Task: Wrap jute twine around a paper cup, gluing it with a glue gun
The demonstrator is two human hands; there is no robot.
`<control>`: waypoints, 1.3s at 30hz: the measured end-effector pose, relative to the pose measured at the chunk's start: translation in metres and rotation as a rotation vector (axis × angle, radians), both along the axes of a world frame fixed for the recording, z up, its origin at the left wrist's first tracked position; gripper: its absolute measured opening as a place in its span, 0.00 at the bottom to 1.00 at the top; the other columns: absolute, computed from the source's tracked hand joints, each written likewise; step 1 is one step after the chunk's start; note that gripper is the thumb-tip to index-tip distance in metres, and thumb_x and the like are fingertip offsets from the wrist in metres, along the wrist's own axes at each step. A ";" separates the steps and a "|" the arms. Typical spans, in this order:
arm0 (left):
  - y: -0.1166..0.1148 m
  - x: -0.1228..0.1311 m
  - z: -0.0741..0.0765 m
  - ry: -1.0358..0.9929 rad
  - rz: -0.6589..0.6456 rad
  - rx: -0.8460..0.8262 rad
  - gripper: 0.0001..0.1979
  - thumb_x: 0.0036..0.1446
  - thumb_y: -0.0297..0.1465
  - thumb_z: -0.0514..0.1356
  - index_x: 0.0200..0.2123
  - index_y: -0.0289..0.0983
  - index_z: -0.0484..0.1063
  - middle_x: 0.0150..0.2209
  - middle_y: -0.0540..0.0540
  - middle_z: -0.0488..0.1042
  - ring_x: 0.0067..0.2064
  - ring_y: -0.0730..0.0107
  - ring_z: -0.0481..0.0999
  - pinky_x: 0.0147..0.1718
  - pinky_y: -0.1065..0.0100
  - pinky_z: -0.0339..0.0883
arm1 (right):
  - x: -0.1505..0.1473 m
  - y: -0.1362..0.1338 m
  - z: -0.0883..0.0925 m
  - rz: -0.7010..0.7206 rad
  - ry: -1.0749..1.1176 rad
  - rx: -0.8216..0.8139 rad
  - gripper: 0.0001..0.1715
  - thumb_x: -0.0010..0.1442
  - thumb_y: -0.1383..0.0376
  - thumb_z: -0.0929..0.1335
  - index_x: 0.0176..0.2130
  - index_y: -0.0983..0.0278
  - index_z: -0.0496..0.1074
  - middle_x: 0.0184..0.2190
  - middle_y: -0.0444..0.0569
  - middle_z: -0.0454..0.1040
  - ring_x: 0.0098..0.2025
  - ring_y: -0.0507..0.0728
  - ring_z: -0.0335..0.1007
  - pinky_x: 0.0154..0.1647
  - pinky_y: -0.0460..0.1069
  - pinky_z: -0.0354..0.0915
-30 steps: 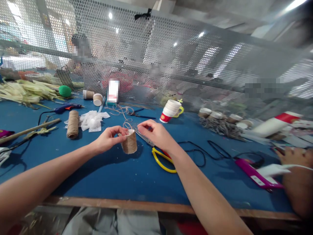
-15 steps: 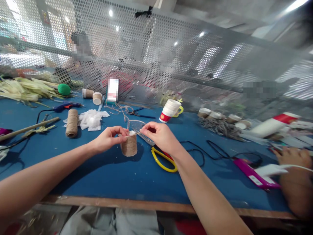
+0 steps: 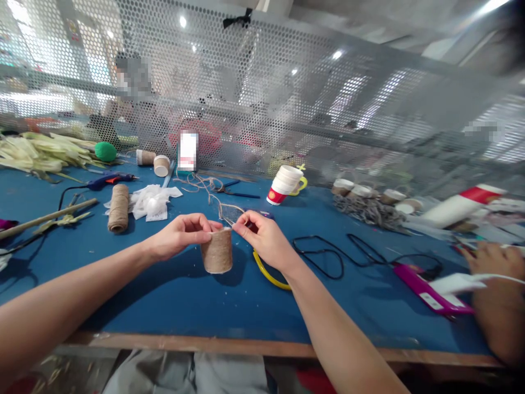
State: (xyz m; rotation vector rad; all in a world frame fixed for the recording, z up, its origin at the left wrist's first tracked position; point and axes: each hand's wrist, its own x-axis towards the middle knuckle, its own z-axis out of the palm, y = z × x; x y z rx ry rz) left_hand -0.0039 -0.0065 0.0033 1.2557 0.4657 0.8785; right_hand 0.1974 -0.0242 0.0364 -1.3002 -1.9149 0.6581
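Note:
Between my hands is a paper cup wrapped in brown twine (image 3: 217, 253), tilted slightly, its base toward me. My left hand (image 3: 186, 234) pinches the cup's rim between thumb and fingers. At the cup's right edge, my right hand (image 3: 262, 235) is closed on a strand of twine (image 3: 225, 207) that trails back across the table. Yellow-handled scissors (image 3: 270, 273) lie beneath my right hand, mostly hidden by it. A spool of brown twine (image 3: 118, 208) stands to the left, beside crumpled white packets (image 3: 153, 200).
Stacked white cups (image 3: 285, 183) stand toward the back. A glue gun (image 3: 110, 179) and dried husks (image 3: 41, 150) are at left. Pliers (image 3: 238, 191) lie behind my hands. On the right are a purple power strip (image 3: 430, 290), black cable (image 3: 324, 251) and another person's hand (image 3: 496, 268). A perforated screen (image 3: 262, 98) rises behind.
The wrapped cup has come slightly closer to me and appears lifted more. My right hand has shifted a little, covering more of the scissors. The view has moved slightly.

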 end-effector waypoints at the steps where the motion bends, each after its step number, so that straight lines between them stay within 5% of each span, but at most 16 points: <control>1: 0.000 0.000 0.001 -0.012 -0.011 0.001 0.06 0.46 0.28 0.64 0.24 0.33 0.69 0.41 0.42 0.74 0.49 0.61 0.68 0.48 0.61 0.56 | 0.000 0.000 -0.001 0.015 0.019 0.000 0.11 0.55 0.59 0.64 0.27 0.65 0.63 0.25 0.42 0.65 0.26 0.49 0.59 0.29 0.45 0.58; 8: -0.002 -0.001 0.004 -0.066 -0.106 -0.015 0.05 0.47 0.28 0.63 0.24 0.33 0.68 0.41 0.41 0.75 0.50 0.60 0.68 0.48 0.61 0.56 | 0.000 -0.005 -0.001 0.138 0.228 -0.112 0.12 0.55 0.61 0.65 0.26 0.64 0.60 0.38 0.48 0.71 0.28 0.47 0.62 0.29 0.44 0.60; 13: -0.002 -0.003 0.007 -0.099 -0.170 -0.051 0.05 0.47 0.27 0.63 0.25 0.33 0.69 0.41 0.41 0.75 0.49 0.61 0.69 0.49 0.60 0.55 | 0.001 -0.009 0.000 0.194 0.318 -0.238 0.14 0.55 0.58 0.66 0.27 0.64 0.60 0.28 0.44 0.69 0.20 0.44 0.56 0.18 0.42 0.55; 24: -0.002 -0.003 0.012 0.024 -0.150 0.018 0.12 0.41 0.30 0.67 0.28 0.33 0.67 0.42 0.43 0.74 0.43 0.67 0.71 0.45 0.62 0.60 | 0.003 -0.011 0.007 0.179 0.328 -0.164 0.14 0.54 0.59 0.67 0.26 0.63 0.60 0.25 0.42 0.66 0.21 0.46 0.59 0.21 0.44 0.60; 39: -0.008 0.003 0.012 0.331 0.027 0.306 0.09 0.49 0.34 0.59 0.28 0.32 0.67 0.35 0.45 0.71 0.40 0.68 0.68 0.40 0.68 0.61 | -0.005 -0.015 -0.005 0.162 0.115 -0.013 0.11 0.56 0.61 0.64 0.27 0.63 0.60 0.26 0.43 0.65 0.24 0.48 0.59 0.25 0.44 0.60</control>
